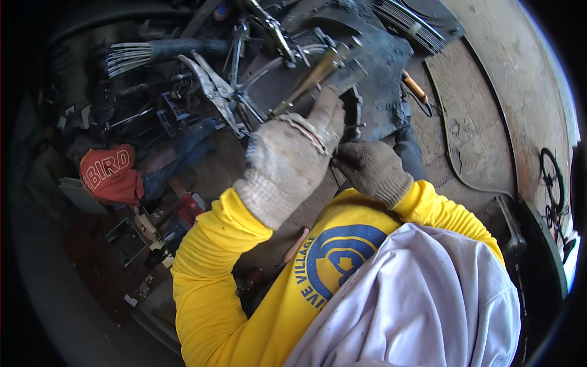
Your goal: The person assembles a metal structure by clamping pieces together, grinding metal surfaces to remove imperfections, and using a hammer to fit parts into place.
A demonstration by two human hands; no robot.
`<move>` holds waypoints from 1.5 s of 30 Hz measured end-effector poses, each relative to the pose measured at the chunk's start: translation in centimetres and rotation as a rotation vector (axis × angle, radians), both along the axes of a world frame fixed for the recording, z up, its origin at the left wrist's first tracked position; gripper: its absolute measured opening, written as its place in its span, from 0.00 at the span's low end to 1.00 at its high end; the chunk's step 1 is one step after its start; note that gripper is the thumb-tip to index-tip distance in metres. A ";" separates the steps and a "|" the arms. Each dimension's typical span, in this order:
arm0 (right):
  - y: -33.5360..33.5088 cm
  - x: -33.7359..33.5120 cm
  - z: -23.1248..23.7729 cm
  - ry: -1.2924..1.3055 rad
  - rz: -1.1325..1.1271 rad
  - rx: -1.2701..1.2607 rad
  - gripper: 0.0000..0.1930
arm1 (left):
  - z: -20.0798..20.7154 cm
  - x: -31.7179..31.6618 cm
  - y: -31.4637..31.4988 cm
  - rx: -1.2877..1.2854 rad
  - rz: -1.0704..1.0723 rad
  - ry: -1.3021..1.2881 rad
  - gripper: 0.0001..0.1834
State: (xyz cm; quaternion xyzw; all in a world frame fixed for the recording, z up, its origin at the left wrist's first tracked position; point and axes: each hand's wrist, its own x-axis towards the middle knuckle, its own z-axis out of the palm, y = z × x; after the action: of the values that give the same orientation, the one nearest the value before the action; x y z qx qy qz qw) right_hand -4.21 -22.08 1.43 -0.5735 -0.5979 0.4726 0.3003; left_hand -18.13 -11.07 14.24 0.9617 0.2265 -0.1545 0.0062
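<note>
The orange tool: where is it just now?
In the head view, it is at the upper right, above and to the right of the gloved right hand, between the dark table's right edge and the hose; the orange tool appears against the floor.

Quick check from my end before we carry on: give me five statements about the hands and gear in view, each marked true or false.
1. The left hand and right hand both wear gloves. True.
2. The person's sleeves are green. False: they are yellow.
3. The locking pliers lie left of the orange tool in the picture. True.
4. The orange tool is in the right hand. False: it lies apart from both hands.
5. At the left, another person wears a red-orange top. True.
</note>
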 end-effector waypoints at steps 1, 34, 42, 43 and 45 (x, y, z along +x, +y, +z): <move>0.0 0.1 0.3 -0.002 0.018 0.006 0.12 | -0.1 0.1 -0.1 0.006 0.018 -0.002 0.27; -2.3 4.4 -1.9 0.327 -0.213 -0.126 0.13 | -1.6 -1.5 2.8 0.716 -0.611 -0.157 0.20; 1.0 1.5 2.6 0.204 0.030 -0.164 0.14 | -0.8 -4.1 1.8 0.926 -0.582 0.237 0.19; 1.2 0.9 2.3 0.129 0.080 -0.134 0.14 | -2.6 -6.1 4.3 1.087 -0.741 -0.011 0.19; 1.4 2.1 0.7 0.097 0.044 -0.097 0.13 | -5.2 -4.2 6.1 1.201 -0.945 -0.382 0.19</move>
State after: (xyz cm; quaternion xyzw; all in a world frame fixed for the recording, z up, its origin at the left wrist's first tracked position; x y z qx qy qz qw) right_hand -2.10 -20.72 2.14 -0.5505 -0.5715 0.5349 0.2901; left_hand -22.31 -5.00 9.03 0.8047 -0.1668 0.1759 -0.5419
